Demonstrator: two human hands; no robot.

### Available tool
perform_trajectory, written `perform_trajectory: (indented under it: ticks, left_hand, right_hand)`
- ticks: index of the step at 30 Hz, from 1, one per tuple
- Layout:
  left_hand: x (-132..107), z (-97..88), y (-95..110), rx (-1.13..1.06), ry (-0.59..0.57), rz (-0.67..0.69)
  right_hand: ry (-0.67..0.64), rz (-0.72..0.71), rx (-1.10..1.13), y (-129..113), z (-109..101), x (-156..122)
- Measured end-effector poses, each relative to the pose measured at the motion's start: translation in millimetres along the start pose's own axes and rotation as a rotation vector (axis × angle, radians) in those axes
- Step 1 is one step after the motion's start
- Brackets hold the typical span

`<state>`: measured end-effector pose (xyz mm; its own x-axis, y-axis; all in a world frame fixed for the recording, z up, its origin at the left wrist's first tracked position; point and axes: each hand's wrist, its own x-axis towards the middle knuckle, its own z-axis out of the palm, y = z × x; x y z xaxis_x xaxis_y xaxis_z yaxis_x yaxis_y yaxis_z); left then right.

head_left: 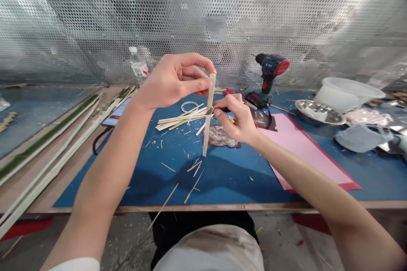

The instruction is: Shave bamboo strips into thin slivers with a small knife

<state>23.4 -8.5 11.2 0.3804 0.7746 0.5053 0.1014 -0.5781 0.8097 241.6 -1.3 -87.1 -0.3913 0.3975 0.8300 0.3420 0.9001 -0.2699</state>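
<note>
Closed pinch grips, both occupied. Blue mat underneath, probably as surface protection. Thin bamboo strips piled loosely on it, seemingly for easy reach. Left hand pinches a wider bamboo strip by its top, near-upright above mat, likely leaving its length free; right hand clasps small knife, blade apparently touching strip mid-length. Slivers scattered nearer the body.

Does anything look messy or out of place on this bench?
Bamboo splinters litter the blue mat, looking like spilled scrap. One long, thin sliver juts past the bench's front edge, so it seems poorly supported. Nothing looks clearly broken.
</note>
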Motion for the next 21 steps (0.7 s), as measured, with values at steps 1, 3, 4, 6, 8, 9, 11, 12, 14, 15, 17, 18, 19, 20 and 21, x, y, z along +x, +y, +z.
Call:
perform_trajectory:
  ticks: [1, 3, 4, 6, 8, 9, 11, 12, 14, 15, 17, 18, 19, 20, 21]
  left_hand:
    - [0, -0.3, 0, 0.010, -0.011, 0.008]
    - [0, -1.8, -2, 0.044, -0.032, 0.035]
    - [0, -3.0, -3, 0.062, -0.038, 0.051]
    - [1, -6.5, -6, 0.084, -0.037, 0.071]
    - [2, -10.2, -10, 0.080, -0.024, 0.072]
    - [2, -11.6, -12, 0.071, -0.020, 0.065]
    - [3, -13.0, -14, 0.048, -0.013, 0.042]
    - [4, -12.9, -14, 0.036, -0.011, 0.030]
    - [4, -12.2, -14, 0.017, -0.008, 0.007]
    - [4, -11.9, -14, 0.013, -0.010, 0.002]
    - [4, -12.0, -14, 0.018, -0.038, 0.021]
    - [4, -12.6, -15, 0.027, -0.057, 0.044]
    - [4, -13.4, -16, 0.038, -0.076, 0.074]
    - [4, -14.4, -17, 0.047, -0.092, 0.109]
    - [4, -15.4, -19, 0.053, -0.101, 0.139]
  right_hand:
    - [0.004, -0.005, 0.000, 0, 1, -2]
    - [0.003, -0.032, -0.012, 2, 4, -9]
    - [-0.025, -0.054, -0.020, 3, 6, -15]
    - [-0.144, -0.101, -0.032, 5, 12, -30]
    - [-0.280, -0.124, -0.022, 9, 18, -46]
    - [-0.320, -0.121, -0.014, 10, 20, -52]
    - [-0.303, -0.091, 0.001, 12, 21, -56]
    - [-0.254, -0.071, -0.001, 12, 20, -54]
    - [-0.114, -0.033, -0.015, 11, 16, -44]
    - [-0.049, -0.023, -0.024, 10, 14, -37]
    - [0.029, -0.022, -0.038, 7, 10, -24]
    - [0.046, -0.032, -0.045, 6, 9, -18]
    - [0.055, -0.043, -0.054, 5, 9, -14]
    - [0.061, -0.056, -0.066, 4, 9, -12]
    - [0.068, -0.067, -0.078, 3, 10, -10]
